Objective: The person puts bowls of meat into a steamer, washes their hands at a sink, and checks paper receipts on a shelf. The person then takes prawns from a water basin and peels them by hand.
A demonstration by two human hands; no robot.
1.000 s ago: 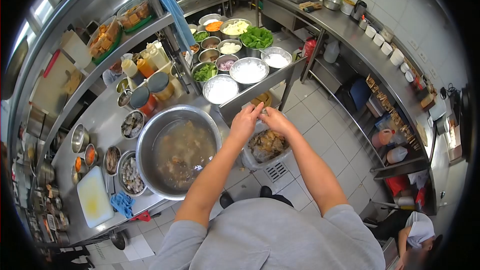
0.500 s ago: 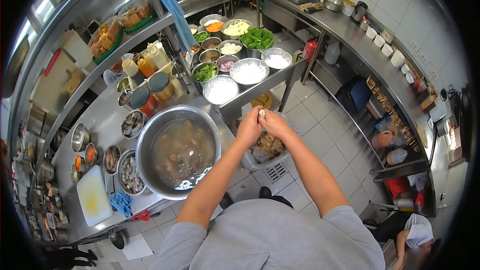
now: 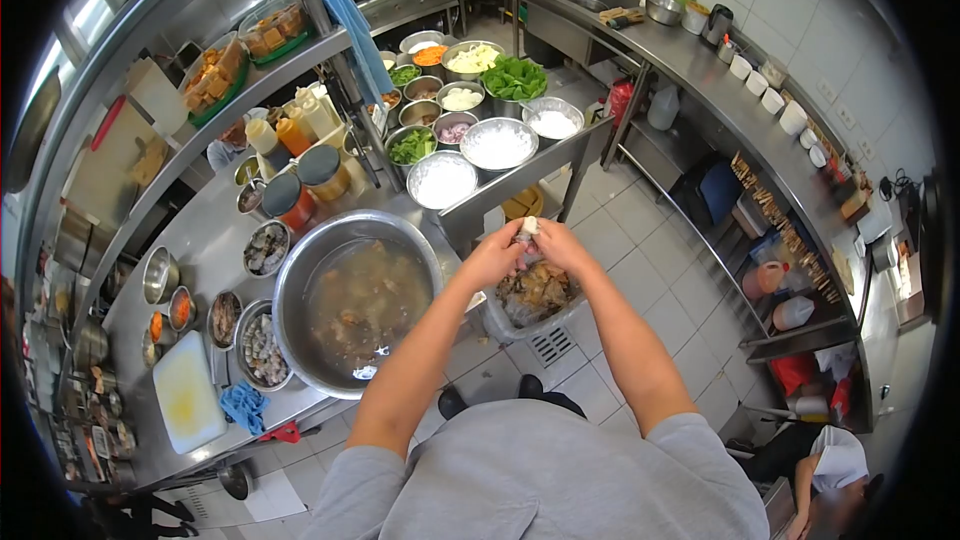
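Above a lined bin [image 3: 510, 332] of brownish scraps, my left hand [image 3: 492, 258] and my right hand [image 3: 562, 246] meet with their fingers closed around a small pale piece of food [image 3: 529, 226]. Its exact kind does not show clearly. To the left of my forearm, a large steel bowl [image 3: 283, 340] contains cloudy water with brown pieces in it. Several smaller bowls stand beside it, among them a bowl of greyish shrimp-like pieces [image 3: 264, 352] and another with similar pieces [image 3: 266, 248].
A cutting board [image 3: 190, 395] and a blue cloth [image 3: 243, 407] lie at the near left. Steel bowls of chopped vegetables [image 3: 462, 98] fill the counter ahead. A long counter [image 3: 745, 90] curves along the right. Another person [image 3: 835, 460] is at lower right.
My hands have turned and spread slightly apart around the pale piece, which now shows more at the top. The water in the large bowl looks calmer.
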